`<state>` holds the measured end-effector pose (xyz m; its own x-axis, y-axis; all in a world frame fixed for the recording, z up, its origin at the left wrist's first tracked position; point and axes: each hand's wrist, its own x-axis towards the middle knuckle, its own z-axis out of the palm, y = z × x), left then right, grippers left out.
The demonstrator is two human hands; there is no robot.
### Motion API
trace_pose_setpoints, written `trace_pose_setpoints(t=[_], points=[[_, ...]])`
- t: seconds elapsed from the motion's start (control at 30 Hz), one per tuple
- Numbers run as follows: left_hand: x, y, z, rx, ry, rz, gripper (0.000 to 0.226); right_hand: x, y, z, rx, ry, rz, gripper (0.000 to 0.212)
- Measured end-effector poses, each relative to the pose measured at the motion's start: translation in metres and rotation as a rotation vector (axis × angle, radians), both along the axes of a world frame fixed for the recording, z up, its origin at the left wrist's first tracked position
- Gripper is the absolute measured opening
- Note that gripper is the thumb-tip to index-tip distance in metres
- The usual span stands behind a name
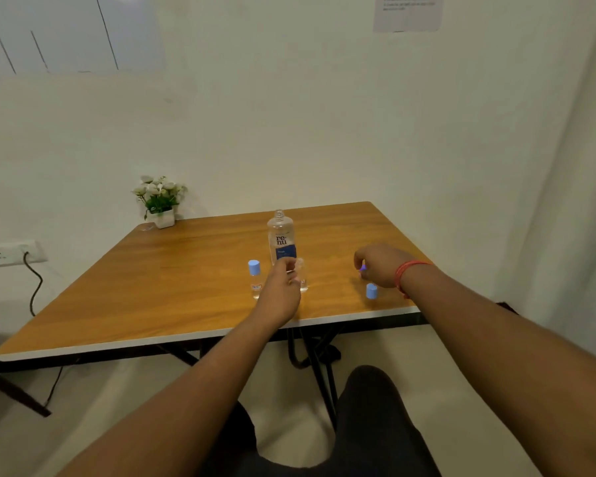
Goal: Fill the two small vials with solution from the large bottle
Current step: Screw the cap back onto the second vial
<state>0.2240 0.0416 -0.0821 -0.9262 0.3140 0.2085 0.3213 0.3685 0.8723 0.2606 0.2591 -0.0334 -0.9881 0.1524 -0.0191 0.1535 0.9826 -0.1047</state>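
Note:
The large clear bottle (280, 237), with a white and blue label and no cap on its neck, stands upright mid-table. Left of it stands a small vial with a light-blue cap (255, 278). A second small vial (302, 275), uncapped, stands just in front of the bottle, and my left hand (282, 290) is closed around it. My right hand (379, 265) hovers low at the right, its fingers pinching a small bluish cap (363, 268), partly hidden. Another light-blue cap (371, 291) rests on the table just below that hand.
The wooden table (172, 290) has a white front edge close to my knees. A potted white-flower plant (160, 201) stands at the back left corner. A wall socket with a black cable (31, 280) is at the left, and a chair edge shows at far left.

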Motion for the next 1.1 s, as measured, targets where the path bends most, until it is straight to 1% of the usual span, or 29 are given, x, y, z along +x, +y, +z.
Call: trace_pose_setpoints(t=[0.13, 0.23, 0.43, 0.6, 0.8, 0.93, 1.1], points=[[-0.008, 0.007, -0.014, -0.005, -0.059, 0.082, 0.043, 0.002, 0.01, -0.016, -0.001, -0.104, 0.004, 0.025], [-0.015, 0.012, -0.017, -0.002, -0.063, 0.105, 0.043, 0.0, 0.016, -0.024, -0.01, -0.114, 0.012, 0.024], [-0.035, 0.024, -0.017, 0.01, -0.055, 0.086, 0.046, -0.004, 0.026, -0.031, -0.035, -0.098, 0.027, 0.018], [-0.05, 0.027, -0.018, -0.011, -0.032, 0.066, 0.035, -0.008, 0.028, -0.033, -0.048, -0.096, 0.054, 0.019], [-0.053, 0.024, -0.015, 0.036, -0.048, 0.054, 0.027, -0.012, 0.028, -0.034, -0.043, -0.088, 0.079, 0.018], [-0.056, 0.021, -0.007, 0.104, -0.07, 0.035, 0.023, -0.015, 0.023, -0.028, -0.049, -0.051, 0.106, 0.02], [-0.051, 0.013, 0.019, 0.298, -0.263, -0.097, 0.021, -0.016, 0.007, 0.0, -0.102, 0.024, 0.164, 0.013]])
